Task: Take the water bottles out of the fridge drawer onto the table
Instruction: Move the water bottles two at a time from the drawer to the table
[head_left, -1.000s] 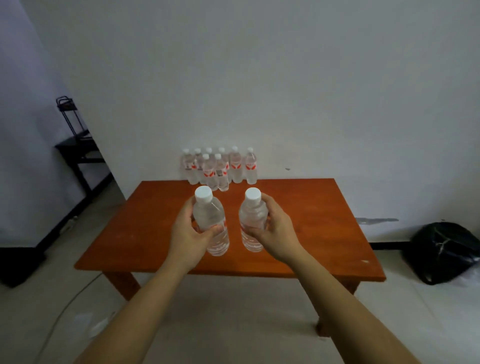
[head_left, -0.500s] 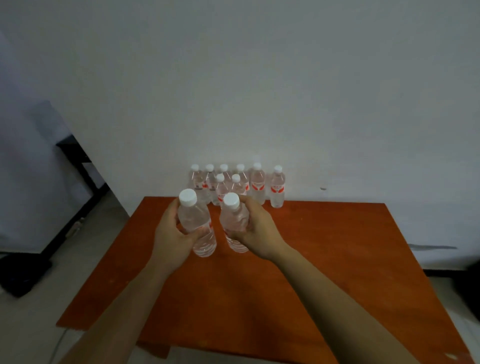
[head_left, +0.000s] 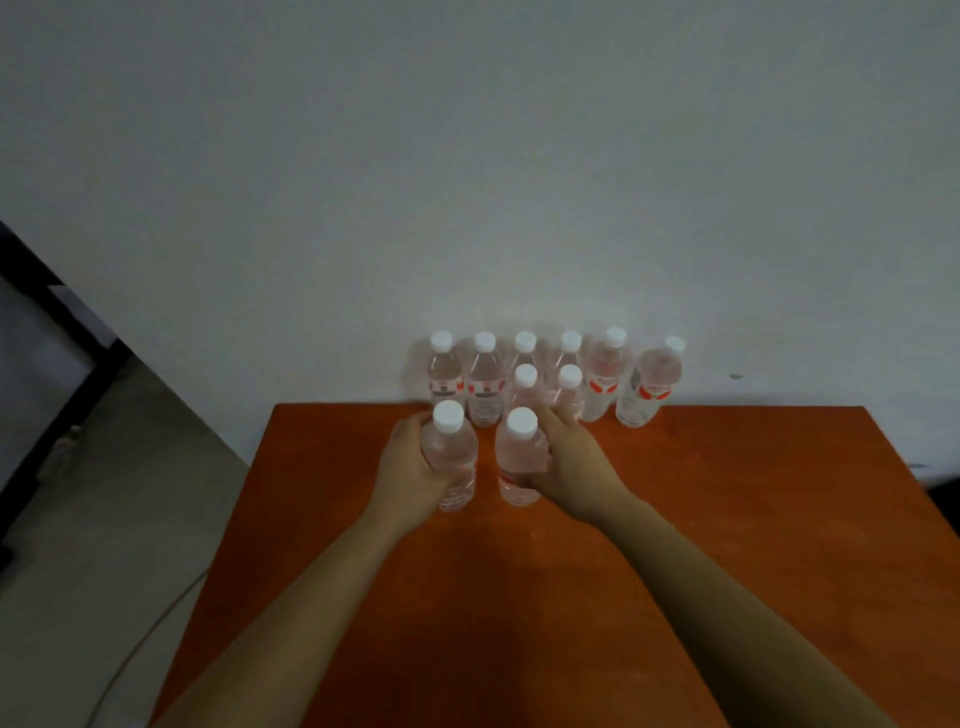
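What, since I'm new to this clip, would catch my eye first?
The left hand grips one white-capped bottle and the right hand a second bottle, upright side by side over the orange-brown table. Just behind them, eight more bottles stand clustered at the table's far edge against the pale wall.

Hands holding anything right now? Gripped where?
Left hand wraps the body of one clear white-capped plastic water bottle; right hand wraps the body of a second such bottle.
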